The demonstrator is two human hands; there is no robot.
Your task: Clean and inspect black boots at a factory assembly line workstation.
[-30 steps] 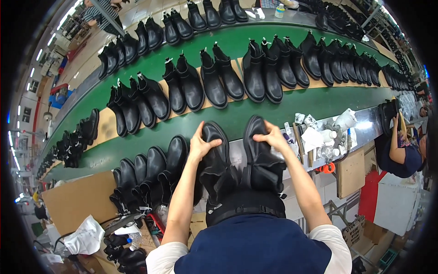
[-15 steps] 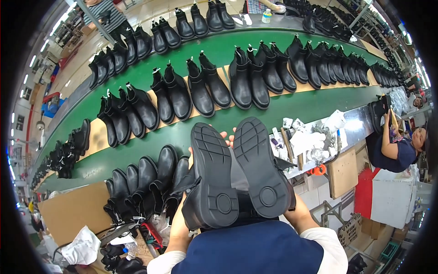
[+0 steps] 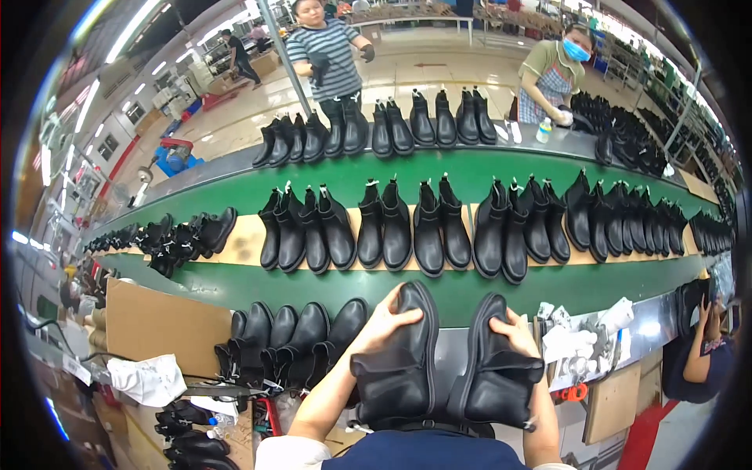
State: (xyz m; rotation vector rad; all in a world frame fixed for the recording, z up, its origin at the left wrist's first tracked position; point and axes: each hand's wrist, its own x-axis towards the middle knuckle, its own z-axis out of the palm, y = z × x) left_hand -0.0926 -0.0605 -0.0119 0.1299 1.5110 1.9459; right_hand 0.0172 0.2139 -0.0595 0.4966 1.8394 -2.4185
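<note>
Two black ankle boots are held side by side near my body, toes pointing away and soles turned toward each other. My left hand (image 3: 385, 319) grips the left boot (image 3: 395, 380) near its toe, with the thumb across the upper. My right hand (image 3: 517, 335) holds the right boot (image 3: 495, 392) the same way, thumb on the toe part. Both boot shafts fold over toward me. Beyond them, pairs of black boots (image 3: 384, 235) stand on brown board along a green conveyor belt (image 3: 313, 184).
More boots (image 3: 305, 341) lean by a cardboard sheet (image 3: 164, 321) at left. White crumpled paper (image 3: 583, 345) and orange-handled scissors (image 3: 576, 392) are on the right. Across the belt stand a person in stripes (image 3: 325, 59) and one in a checked apron (image 3: 552, 82); another person (image 3: 701, 356) sits at far right.
The boots have turned from soles facing me to uppers showing, soles inward. My thumbs now show on the toes. The view has tilted up, bringing more of the room in.
</note>
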